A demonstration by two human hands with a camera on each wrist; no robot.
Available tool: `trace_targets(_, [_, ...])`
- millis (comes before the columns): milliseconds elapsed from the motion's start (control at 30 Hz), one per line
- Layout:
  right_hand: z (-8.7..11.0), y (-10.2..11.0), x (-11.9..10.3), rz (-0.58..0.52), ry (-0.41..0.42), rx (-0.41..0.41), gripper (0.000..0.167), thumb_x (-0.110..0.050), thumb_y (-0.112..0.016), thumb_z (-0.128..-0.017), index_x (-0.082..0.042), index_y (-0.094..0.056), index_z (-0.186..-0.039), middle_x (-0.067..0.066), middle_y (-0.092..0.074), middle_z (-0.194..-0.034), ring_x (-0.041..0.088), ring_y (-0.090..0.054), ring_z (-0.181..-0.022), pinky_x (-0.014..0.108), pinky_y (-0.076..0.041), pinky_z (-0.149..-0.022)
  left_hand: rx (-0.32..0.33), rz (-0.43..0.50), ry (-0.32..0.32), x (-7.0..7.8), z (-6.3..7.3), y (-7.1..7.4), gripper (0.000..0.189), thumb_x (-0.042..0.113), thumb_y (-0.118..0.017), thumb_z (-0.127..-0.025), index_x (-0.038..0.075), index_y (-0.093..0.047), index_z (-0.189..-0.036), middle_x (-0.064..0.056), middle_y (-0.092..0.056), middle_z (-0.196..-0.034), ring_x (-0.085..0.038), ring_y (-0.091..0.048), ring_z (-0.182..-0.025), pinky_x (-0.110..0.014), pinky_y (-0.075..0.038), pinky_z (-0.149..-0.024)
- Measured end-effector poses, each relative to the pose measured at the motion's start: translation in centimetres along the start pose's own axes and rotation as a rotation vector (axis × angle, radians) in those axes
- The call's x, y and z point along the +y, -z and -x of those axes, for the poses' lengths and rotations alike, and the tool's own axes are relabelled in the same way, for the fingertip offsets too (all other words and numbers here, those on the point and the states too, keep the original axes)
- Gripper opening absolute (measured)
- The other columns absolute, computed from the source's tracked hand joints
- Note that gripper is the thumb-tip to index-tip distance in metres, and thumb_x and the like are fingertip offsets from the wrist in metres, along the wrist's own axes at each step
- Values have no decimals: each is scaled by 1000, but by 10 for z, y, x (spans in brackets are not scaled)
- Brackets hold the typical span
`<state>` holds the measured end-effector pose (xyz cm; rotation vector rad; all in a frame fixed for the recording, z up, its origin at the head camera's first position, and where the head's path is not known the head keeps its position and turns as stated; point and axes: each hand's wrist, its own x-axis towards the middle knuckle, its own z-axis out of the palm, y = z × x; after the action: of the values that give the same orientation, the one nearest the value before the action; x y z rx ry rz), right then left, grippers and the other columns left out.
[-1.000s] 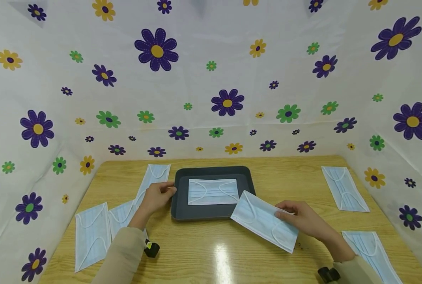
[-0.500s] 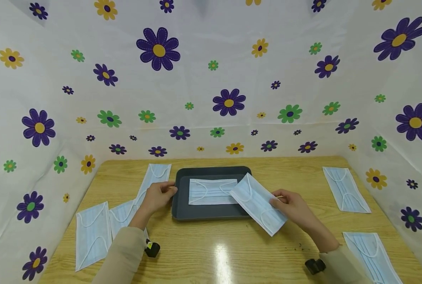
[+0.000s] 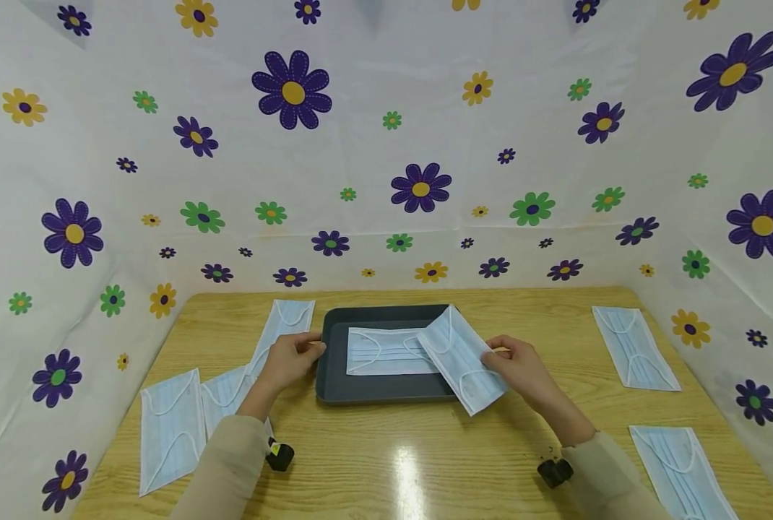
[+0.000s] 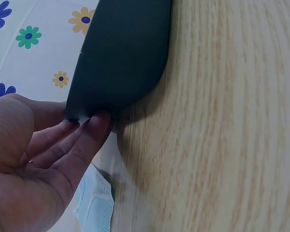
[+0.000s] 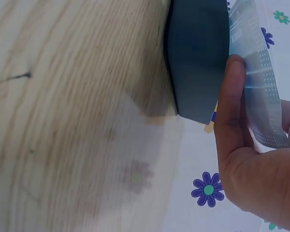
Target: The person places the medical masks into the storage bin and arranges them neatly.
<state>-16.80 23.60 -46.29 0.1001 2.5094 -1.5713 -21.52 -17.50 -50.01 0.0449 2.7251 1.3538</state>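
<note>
One mask (image 3: 378, 354) in the tray (image 3: 386, 391), a second mask (image 3: 458, 357) held over its right edge.
Head view: the left hand (image 3: 292, 361) pinches the tray's left rim; the right hand (image 3: 519, 367) grips the second mask, slanting and not yet laid down. Three left-side masks (image 3: 172, 433) and two right-side masks (image 3: 635, 348) lie on the surface (image 3: 354, 462), so the work looks to be in its early part. Left wrist view: the fingers are clamped on the rim. Right wrist view: digits on both faces hold the second mask beside the tray's wall.
</note>
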Motion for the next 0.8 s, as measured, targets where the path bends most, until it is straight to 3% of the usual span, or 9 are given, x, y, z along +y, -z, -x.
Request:
trace_targets(300, [-4,-4,0,-33,-81,72,32,-14,-65,-99,9,-62,-120,14,-74,-93,14,-66,-76,28,-55,-65,4,-11,17,1,0,-1,37,20,-68,-104,1,-70,-136,-21,-77,-118,-31,-74,-106,-43,-60,-87])
trace_targets(633, [-7,-5,4,-43,-109,110,25,-15,-67,-99,8,-64,-110,1,-67,-82,12,-59,-77,25,-50,-65,0,-10,14,2,1,-1,37,18,-67,-104,0,-69,-137,-22,-77,-119,-32,-74,-105,-44,-60,-87])
trace_targets(800, [-6,-4,4,15,-125,105,31,-17,-67,-98,8,-62,-117,10,-72,-91,15,-62,-82,26,-50,-67,2,-12,13,2,0,0,37,18,-68,-104,0,-69,-136,-22,-77,-119,-32,-74,-106,-45,-60,-88])
